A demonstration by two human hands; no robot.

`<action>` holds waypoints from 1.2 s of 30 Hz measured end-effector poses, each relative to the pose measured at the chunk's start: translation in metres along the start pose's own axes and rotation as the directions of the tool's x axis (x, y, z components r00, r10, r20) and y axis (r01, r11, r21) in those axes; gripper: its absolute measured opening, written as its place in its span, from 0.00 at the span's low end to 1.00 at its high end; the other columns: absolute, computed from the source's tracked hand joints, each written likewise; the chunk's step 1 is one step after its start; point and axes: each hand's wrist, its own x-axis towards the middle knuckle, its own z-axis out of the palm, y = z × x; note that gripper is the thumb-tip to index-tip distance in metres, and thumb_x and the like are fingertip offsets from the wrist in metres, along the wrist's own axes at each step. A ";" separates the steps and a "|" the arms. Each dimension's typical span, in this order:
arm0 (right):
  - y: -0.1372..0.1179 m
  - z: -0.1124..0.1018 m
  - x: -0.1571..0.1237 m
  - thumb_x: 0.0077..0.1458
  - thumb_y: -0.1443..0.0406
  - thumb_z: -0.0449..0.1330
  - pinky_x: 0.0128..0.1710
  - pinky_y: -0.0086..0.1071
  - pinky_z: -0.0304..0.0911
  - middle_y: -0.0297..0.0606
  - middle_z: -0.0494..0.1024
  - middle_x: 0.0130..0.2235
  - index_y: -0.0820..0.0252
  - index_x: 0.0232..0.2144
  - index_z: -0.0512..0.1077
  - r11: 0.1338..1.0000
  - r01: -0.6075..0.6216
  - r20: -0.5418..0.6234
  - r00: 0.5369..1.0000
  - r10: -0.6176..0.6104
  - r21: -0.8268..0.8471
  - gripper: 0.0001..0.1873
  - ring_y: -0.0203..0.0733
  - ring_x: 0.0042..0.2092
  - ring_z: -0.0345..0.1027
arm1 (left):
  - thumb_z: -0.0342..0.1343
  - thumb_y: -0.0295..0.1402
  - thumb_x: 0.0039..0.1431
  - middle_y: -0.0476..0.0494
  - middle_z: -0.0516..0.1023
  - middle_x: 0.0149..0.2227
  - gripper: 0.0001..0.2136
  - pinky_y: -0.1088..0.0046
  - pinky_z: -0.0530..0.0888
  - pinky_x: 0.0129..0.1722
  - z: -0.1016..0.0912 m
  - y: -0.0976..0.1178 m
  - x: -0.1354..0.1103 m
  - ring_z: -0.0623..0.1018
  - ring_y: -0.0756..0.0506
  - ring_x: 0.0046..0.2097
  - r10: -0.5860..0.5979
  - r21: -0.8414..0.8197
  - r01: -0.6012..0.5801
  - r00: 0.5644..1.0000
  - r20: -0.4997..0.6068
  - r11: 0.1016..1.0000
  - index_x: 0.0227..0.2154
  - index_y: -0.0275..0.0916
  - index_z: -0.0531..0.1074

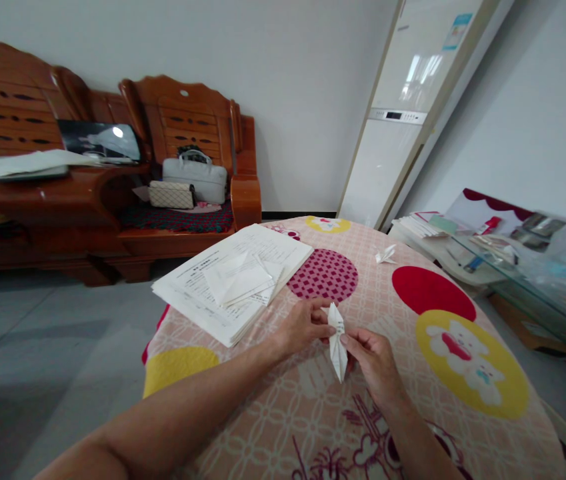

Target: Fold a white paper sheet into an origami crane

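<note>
A narrow, pointed piece of folded paper point(337, 353), white with some print on it, is held upright-on-end between my two hands above the table. My left hand point(307, 325) pinches its upper left side with thumb and fingers. On the right edge, near the middle, my right hand point(371, 357) grips it with the thumb in front; the other fingers are partly hidden behind the paper. Beyond the hands, a small finished-looking folded paper figure point(385, 255) lies on the cloth. To the left is a stack of printed sheets point(203, 303) with several cut paper squares point(237, 277) on top.
A patterned cloth point(273, 413) covers the round table. Wooden chairs point(187, 127) with a grey bag point(203, 179) stand at the back left. A tall white air conditioner point(387, 147) is behind the table. At right, a glass-topped stand point(517, 287) carries papers and plastic bags.
</note>
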 end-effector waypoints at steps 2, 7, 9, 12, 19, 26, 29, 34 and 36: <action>0.000 -0.001 0.000 0.51 0.55 0.63 0.22 0.27 0.53 0.32 0.70 0.20 0.63 0.25 0.75 1.000 -0.006 -0.005 1.000 0.006 0.000 0.16 0.35 0.22 0.59 | 0.64 0.28 0.44 0.49 0.76 0.24 0.28 0.76 0.70 0.26 0.001 -0.002 0.000 0.73 0.51 0.24 -0.002 -0.015 0.002 1.000 0.004 1.000 0.51 0.29 0.67; 0.001 0.001 0.000 0.51 0.57 0.63 0.22 0.27 0.52 0.33 0.71 0.20 0.63 0.23 0.75 0.999 0.042 -0.055 0.998 -0.043 -0.004 0.15 0.34 0.23 0.58 | 0.67 0.30 0.42 0.47 0.76 0.26 0.26 0.77 0.70 0.27 0.004 -0.006 0.000 0.73 0.52 0.25 -0.019 -0.104 0.025 0.998 0.054 0.994 0.47 0.31 0.70; 0.001 0.003 -0.001 0.51 0.57 0.63 0.22 0.27 0.52 0.33 0.70 0.20 0.64 0.23 0.75 0.999 0.053 -0.067 0.996 -0.053 -0.004 0.14 0.34 0.22 0.58 | 0.68 0.31 0.42 0.48 0.75 0.25 0.25 0.77 0.69 0.26 0.005 -0.008 0.000 0.72 0.52 0.24 -0.023 -0.116 0.029 0.998 0.052 0.993 0.45 0.31 0.71; 0.001 0.006 -0.001 0.51 0.58 0.64 0.21 0.26 0.50 0.32 0.69 0.19 0.63 0.23 0.75 0.998 0.060 -0.092 0.994 -0.059 0.010 0.13 0.32 0.22 0.56 | 0.67 0.31 0.42 0.50 0.74 0.23 0.22 0.78 0.68 0.25 0.006 -0.010 0.000 0.71 0.52 0.23 -0.007 -0.104 0.009 1.000 0.023 0.995 0.43 0.32 0.71; 0.003 0.009 -0.001 0.50 0.57 0.64 0.20 0.26 0.53 0.33 0.71 0.19 0.63 0.22 0.74 0.994 0.009 -0.099 0.995 0.002 0.105 0.14 0.33 0.21 0.59 | 0.66 0.30 0.42 0.49 0.73 0.24 0.21 0.76 0.70 0.26 0.008 -0.003 -0.002 0.73 0.51 0.24 -0.006 -0.126 0.008 1.000 0.014 0.992 0.40 0.31 0.71; 0.001 0.006 -0.001 0.51 0.58 0.64 0.20 0.27 0.55 0.33 0.72 0.20 0.62 0.23 0.74 0.986 0.044 -0.098 0.995 -0.028 0.164 0.13 0.34 0.20 0.60 | 0.67 0.24 0.37 0.51 0.74 0.29 0.23 0.78 0.70 0.26 0.012 0.000 -0.004 0.74 0.52 0.27 0.061 -0.175 -0.087 0.987 -0.149 0.981 0.39 0.35 0.65; -0.002 0.006 -0.002 0.50 0.58 0.64 0.20 0.27 0.56 0.33 0.72 0.19 0.62 0.22 0.74 0.989 0.040 -0.087 0.996 -0.028 0.143 0.13 0.34 0.20 0.61 | 0.66 0.23 0.37 0.51 0.73 0.28 0.19 0.79 0.69 0.26 0.013 -0.002 -0.003 0.74 0.52 0.27 0.087 -0.149 -0.111 0.983 -0.159 0.983 0.33 0.34 0.65; -0.004 0.007 -0.002 0.49 0.59 0.65 0.20 0.26 0.56 0.32 0.71 0.18 0.62 0.21 0.74 0.997 0.071 -0.143 0.988 -0.064 0.044 0.12 0.34 0.20 0.61 | 0.64 0.24 0.39 0.48 0.75 0.27 0.13 0.78 0.69 0.27 0.013 -0.001 -0.005 0.74 0.51 0.28 0.060 -0.053 -0.071 0.982 -0.181 0.996 0.30 0.32 0.69; -0.004 0.007 -0.002 0.49 0.58 0.64 0.20 0.26 0.56 0.32 0.71 0.18 0.62 0.22 0.74 0.996 0.090 -0.158 0.984 -0.086 0.017 0.13 0.34 0.21 0.61 | 0.64 0.26 0.42 0.47 0.76 0.26 0.11 0.78 0.69 0.27 0.013 0.001 -0.006 0.75 0.51 0.28 0.034 -0.043 -0.042 0.983 -0.179 0.998 0.29 0.32 0.70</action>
